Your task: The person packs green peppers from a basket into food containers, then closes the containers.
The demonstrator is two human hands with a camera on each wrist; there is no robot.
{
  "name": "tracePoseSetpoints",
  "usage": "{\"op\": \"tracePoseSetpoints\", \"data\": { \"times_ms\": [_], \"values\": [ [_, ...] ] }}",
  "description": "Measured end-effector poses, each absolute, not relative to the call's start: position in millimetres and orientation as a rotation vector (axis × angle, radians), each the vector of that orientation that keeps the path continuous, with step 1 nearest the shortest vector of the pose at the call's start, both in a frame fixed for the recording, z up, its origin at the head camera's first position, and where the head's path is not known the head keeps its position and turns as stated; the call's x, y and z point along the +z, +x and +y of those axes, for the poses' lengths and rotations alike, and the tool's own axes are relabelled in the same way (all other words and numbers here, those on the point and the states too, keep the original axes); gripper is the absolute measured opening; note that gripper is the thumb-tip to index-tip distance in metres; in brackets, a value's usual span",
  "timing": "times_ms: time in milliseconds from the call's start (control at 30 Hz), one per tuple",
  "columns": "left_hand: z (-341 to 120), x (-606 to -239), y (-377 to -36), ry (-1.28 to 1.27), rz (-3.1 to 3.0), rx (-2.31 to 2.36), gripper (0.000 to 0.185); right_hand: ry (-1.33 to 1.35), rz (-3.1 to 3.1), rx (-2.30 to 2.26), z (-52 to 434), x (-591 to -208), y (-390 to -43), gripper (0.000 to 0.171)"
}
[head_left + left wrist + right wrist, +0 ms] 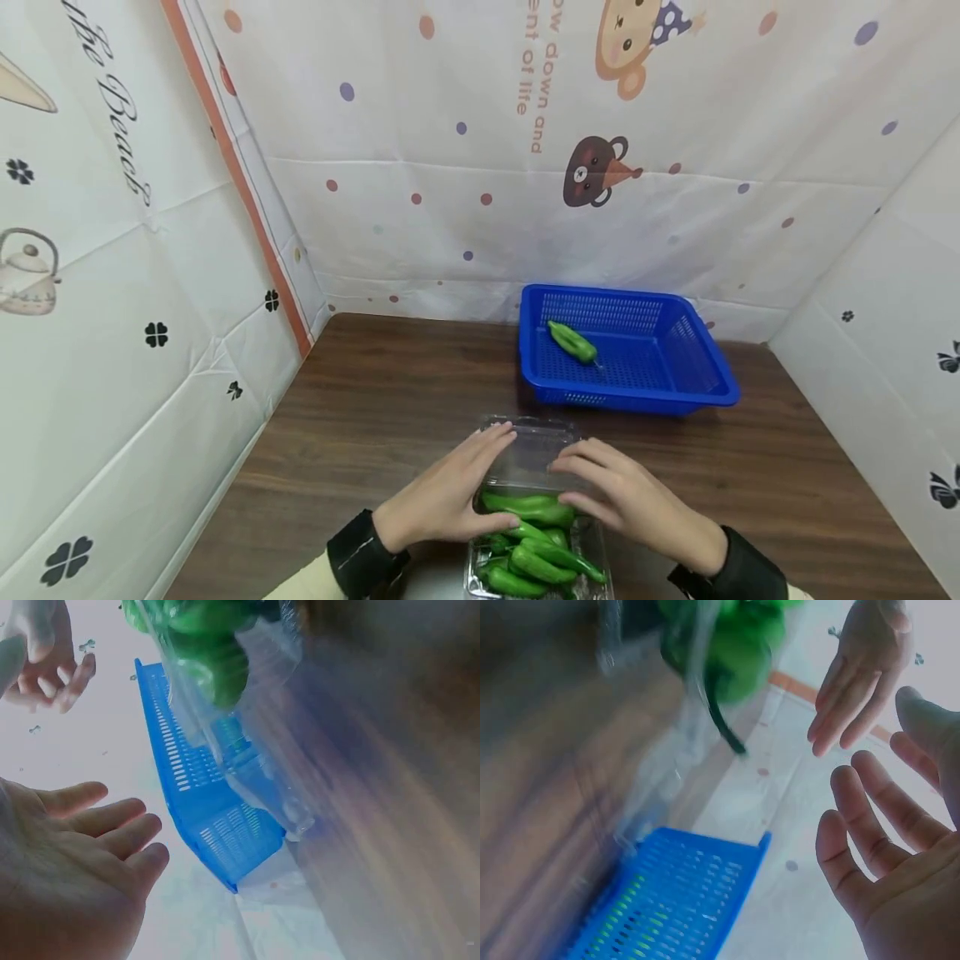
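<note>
Both hands sit over a clear plastic clamshell box [536, 500] of green peppers [528, 533] at the near table [390, 400] edge. Left hand [446, 492]: fingers straight and slightly apart, lying along the box's left side. Right hand [637, 504]: fingers relaxed and spread, fingertips at the open lid, gripping nothing. Beyond the right fingertips stands a blue basket [705, 367] holding 1 pepper [572, 342].

Wooden table [390, 400] bears blue basket [697, 379] and (seemingly clear) clamshell [525, 442].
</note>
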State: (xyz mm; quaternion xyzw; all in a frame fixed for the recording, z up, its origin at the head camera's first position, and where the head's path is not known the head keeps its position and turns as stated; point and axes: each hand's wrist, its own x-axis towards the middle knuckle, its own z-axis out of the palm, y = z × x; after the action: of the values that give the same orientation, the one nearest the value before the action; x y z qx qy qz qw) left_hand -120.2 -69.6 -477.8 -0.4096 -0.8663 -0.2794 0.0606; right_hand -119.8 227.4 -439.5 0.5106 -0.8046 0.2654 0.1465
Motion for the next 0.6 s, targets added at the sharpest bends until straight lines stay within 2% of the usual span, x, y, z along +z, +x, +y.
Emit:
{"op": "tracePoseSetpoints", "data": {
  "times_ms": [233,500,600],
  "values": [
    [-61,-468,-138,-1.183,-2.631,-0.817,0.099,1.411,-2.324,0.769,223,-424,-152,0.041],
    [-48,-451,-154,-1.151,-2.636,-0.844,0.083,1.247,-2.497,0.755,227,-401,-197,0.054],
    [-42,-448,-161,-1.141,-2.648,-0.860,0.081,1.216,-2.517,0.735,231,-394,-219,0.053]
  ]
}}
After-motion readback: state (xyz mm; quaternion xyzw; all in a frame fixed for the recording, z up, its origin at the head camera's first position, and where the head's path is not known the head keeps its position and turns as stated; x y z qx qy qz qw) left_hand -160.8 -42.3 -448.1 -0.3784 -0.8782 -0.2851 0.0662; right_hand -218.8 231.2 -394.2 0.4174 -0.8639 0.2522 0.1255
